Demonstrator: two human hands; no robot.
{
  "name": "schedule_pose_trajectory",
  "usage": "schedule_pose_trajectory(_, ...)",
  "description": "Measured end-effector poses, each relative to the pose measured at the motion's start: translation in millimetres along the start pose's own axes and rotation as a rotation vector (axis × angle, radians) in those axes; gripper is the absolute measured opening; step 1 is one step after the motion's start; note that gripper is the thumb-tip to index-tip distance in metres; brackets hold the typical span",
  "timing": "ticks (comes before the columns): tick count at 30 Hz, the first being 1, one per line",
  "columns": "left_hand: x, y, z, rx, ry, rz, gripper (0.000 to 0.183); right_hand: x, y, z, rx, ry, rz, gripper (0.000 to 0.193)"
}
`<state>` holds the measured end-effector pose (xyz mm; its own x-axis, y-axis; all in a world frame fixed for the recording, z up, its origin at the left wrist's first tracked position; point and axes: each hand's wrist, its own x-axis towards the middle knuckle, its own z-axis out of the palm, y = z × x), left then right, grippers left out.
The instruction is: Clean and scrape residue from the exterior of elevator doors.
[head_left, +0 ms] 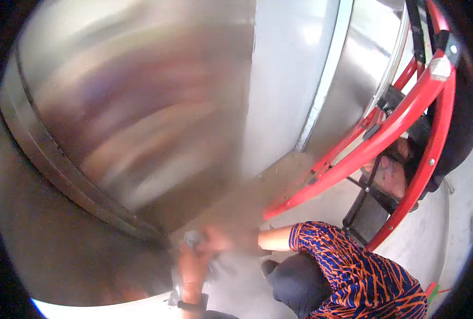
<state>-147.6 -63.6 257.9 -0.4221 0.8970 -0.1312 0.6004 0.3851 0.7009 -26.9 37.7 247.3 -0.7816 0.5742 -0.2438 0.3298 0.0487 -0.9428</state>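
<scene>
From the lower edge, a forearm with a dark wristband reaches up, and I take it for my left arm. My left hand is closed near the foot of the metal panel, around a small grey crumpled wad whose kind I cannot make out. Right beside it is a co-worker's hand, smeared by motion and haze. That hand belongs to the person in the blue and orange patterned shirt and dark cap. Thin greyish, plastic-looking material shows below the hands. My right hand does not show.
A shiny metal panel fills the left, bordered by a dark metal edge. Beyond it stands a pale panel. A red-framed ladder rises at the right, with another person's foot among its rails. Haze hangs above the pale floor.
</scene>
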Motion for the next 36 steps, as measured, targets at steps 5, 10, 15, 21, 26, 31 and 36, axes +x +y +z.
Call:
schedule_pose_trajectory(5, 10, -25, -46, 0.208, -0.083, 0.118, 0.076, -6, -82, 8, -0.064, -0.147, -0.087, 0.03)
schedule_pose_trajectory(10, -24, -26, -130, 0.189, -0.045, 0.24, 0.073, -30, -194, 32, -0.24, -0.192, -0.103, 0.033)
schedule_pose_trajectory(15, -45, 32, -235, 0.21, -0.119, 0.345, 0.076, -9, -203, 69, -0.103, 0.033, -0.39, 0.038)
schedule_pose_trajectory(21, -88, 92, -292, 0.488, 0.235, 0.588, 0.039, -20, -221, 65, -0.215, 0.163, -0.691, 0.04)
schedule_pose_trajectory(26, -103, 109, -324, 0.501, 0.66, 0.825, 0.036, -58, -258, 67, -0.343, 0.206, -0.68, 0.037)
schedule_pose_trajectory(31, -102, 105, -334, 0.55, 0.497, 0.907, 0.024, -39, -237, 95, -0.388, 0.172, -0.78, 0.034)
schedule_pose_trajectory(36, -93, 93, -329, 0.727, 0.492, 0.839, 0.023, -10, -231, 121, -0.457, -0.059, -0.713, 0.036)
